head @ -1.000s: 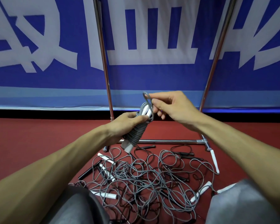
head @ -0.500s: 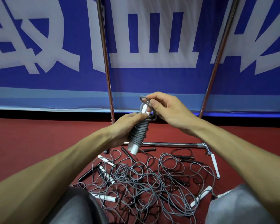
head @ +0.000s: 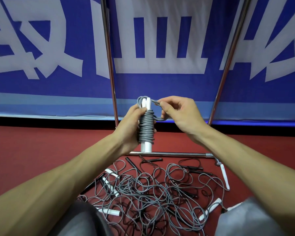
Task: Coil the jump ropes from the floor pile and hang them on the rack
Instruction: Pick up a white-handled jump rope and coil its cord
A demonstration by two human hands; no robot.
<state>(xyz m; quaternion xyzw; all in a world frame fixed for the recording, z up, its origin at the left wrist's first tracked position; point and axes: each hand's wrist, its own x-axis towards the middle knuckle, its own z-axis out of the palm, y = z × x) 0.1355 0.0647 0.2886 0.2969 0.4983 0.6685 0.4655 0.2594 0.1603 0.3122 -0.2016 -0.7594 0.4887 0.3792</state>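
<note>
Holding the coiled rope (head: 146, 128) upright now at the centre of the frame, in front of the lower edge of the banner (head: 160, 82). Tilted half a second ago, with the lower end of the white handles (head: 147, 147) pointing to the lower left. Turned straight since then, so as to show both white tips above the grey turns.

Gripped from the left side by the left hand (head: 129, 123), with the fingers (head: 140, 109) curled round the winding. Pinching the loose end (head: 156, 102) of the same rope with the fingers (head: 167, 109) of the right hand (head: 179, 113), just to the upper right of the bundle. No longer holding a round loop over the top, as one second ago. Leaves only a short slack loop between the pinch and the bundle.

Probably means the winding itself finished, and only the tucking of the end left before hanging.

Not yet hung on the rack (head: 109, 65). Of this, only two metal posts and the bottom bar (head: 174, 153) to be seen here; cannot tell about any top rail, being outside the frame.

Lower in the frame, on the red floor (head: 41, 150), the pile (head: 152, 189) of grey and black ropes, tangled and large. So, much of the task left to do. At the bottom corners, grey trousers (head: 245, 220) over two knees.
</note>
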